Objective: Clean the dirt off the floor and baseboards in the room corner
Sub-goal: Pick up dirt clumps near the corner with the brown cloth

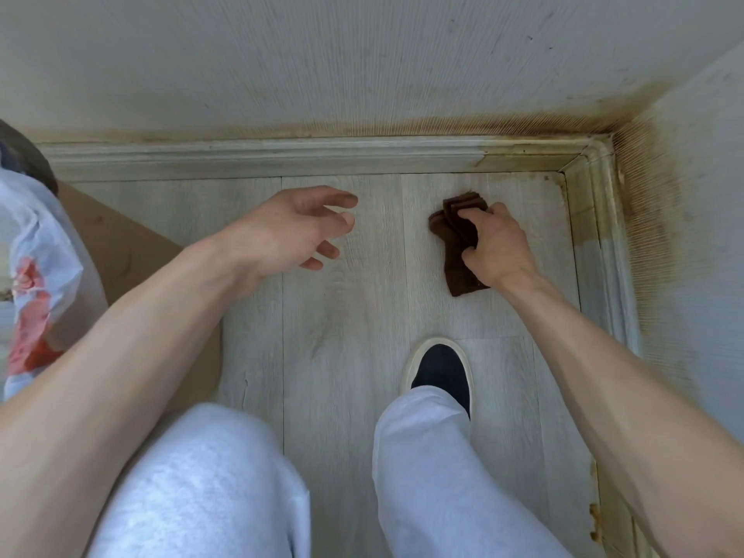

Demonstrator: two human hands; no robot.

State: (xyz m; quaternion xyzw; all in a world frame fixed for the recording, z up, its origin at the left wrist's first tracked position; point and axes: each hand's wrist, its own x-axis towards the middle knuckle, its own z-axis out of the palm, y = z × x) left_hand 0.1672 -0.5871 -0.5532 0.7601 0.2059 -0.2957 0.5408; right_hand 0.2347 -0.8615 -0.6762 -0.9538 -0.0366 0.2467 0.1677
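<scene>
Floor (342,316) and baseboards (257,157) meet at the corner at upper right; brown grime rings the baseboard there and stains the wall (652,219) above it. The planks nearer us look mostly pale.

Risk, as we judge it: the brown cloth (457,251) is folded small and already dark, so it may smear dirt along the molding grooves rather than lift it. The cardboard (133,243) and plastic bag (36,251) lie at left, well apart from the corner, so they are no obstacle.

Right hand (493,245): fingers curled over the cloth, pinching it against the floor, near the right baseboard but not touching it. Left hand (298,227): fingers loosely spread, holding nothing, hovering over the planks. 1 shoe (441,370) is planted behind the cloth.
</scene>
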